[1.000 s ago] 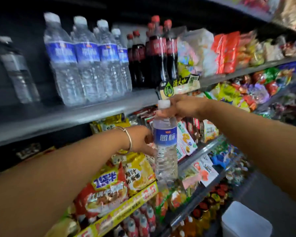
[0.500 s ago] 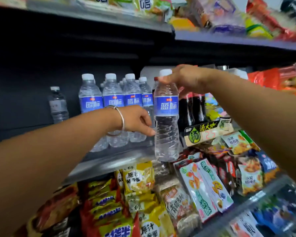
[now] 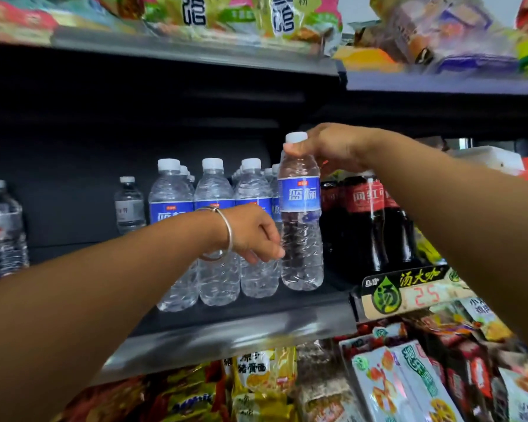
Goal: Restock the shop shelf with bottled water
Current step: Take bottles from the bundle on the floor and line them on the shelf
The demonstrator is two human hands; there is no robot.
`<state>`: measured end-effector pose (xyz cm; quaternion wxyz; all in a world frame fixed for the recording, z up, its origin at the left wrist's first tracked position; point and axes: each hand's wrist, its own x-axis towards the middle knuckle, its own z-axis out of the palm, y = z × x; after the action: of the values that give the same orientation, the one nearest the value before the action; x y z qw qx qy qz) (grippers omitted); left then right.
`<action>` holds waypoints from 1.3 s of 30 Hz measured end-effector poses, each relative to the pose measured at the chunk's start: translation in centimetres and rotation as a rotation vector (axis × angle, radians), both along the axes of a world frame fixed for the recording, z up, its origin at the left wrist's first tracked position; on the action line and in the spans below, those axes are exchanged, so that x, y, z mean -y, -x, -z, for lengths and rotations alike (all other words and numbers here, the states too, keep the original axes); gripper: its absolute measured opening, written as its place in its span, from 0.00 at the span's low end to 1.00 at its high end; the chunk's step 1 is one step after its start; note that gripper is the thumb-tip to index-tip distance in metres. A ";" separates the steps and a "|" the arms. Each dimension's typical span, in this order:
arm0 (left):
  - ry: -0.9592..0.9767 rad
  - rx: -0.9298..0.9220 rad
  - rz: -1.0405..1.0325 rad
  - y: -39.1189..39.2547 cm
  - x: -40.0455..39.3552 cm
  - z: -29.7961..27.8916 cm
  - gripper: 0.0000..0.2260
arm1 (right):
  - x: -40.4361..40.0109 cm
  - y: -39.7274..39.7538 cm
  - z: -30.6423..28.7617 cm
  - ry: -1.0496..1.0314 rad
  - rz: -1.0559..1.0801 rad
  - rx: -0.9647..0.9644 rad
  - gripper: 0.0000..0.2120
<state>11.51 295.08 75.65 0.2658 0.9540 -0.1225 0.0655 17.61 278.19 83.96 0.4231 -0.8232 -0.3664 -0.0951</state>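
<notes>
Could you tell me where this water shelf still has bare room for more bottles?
Bare shelf lies between the lone small bottle and the blue-label row, and along the front edge. It is crowded where the held bottle meets the cola bottles.

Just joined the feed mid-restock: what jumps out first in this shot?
The right hand pinches a blue-labelled water bottle by its neck at centre frame, its base at the middle shelf, between a row of matching bottles on its left and dark cola bottles on its right. The left hand, wearing a silver bangle, touches the bottle's side with its fingertips.
</notes>
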 end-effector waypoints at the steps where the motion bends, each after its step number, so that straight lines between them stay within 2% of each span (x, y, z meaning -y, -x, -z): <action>1: 0.005 -0.013 -0.005 -0.1 -0.1 0.1 0.06 | -0.1 -0.4 0.1 0.001 -0.007 -0.004 0.14; 7: 0.039 -0.092 -0.027 -0.4 0.4 1.6 0.05 | -1.0 -2.5 1.6 0.003 -0.018 -0.035 0.09; 11: 0.041 -0.124 -0.048 -0.8 0.9 2.6 0.05 | -1.5 -3.7 2.2 -0.076 0.010 -0.056 0.05; 12: 0.038 -0.129 -0.059 -0.9 1.1 2.8 0.05 | -1.6 -3.9 2.2 -0.093 0.020 -0.062 0.05; 14: 0.029 -0.133 -0.081 -1.0 1.4 3.1 0.06 | -1.9 -4.3 2.3 -0.124 0.039 -0.070 0.14; 16: 0.018 -0.126 -0.097 -1.2 1.7 3.4 0.11 | -2.3 -4.6 2.5 -0.149 0.048 -0.076 0.21; 18: -0.001 -0.118 -0.111 -1.3 1.9 3.5 0.15 | -2.4 -4.6 2.7 -0.145 0.044 -0.070 0.20; 22: -0.029 -0.069 -0.129 -1.2 2.2 3.9 0.15 | -2.1 -4.3 3.3 -0.145 0.085 0.039 0.14; 25: -0.072 -0.001 -0.139 -1.0 2.4 4.3 0.13 | -2.1 -4.4 4.3 -0.169 0.198 0.148 0.17; 30: -0.174 0.100 -0.147 -0.3 2.5 5.0 0.12 | -1.2 -3.6 6.7 -0.085 0.422 0.307 0.29; 35: -0.253 0.258 -0.131 1.3 2.7 5.9 0.15 | 0.4 0.6 10.5 0.101 0.502 0.510 0.18; 39: -0.298 0.336 -0.048 4.0 3.0 7.8 0.17 | 0.9 5.0 14.2 0.287 0.572 0.527 0.23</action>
<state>7.55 292.07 67.84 0.0963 0.9609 -0.1507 0.2112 12.59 277.33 69.75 0.1520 -0.8899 -0.2283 -0.3643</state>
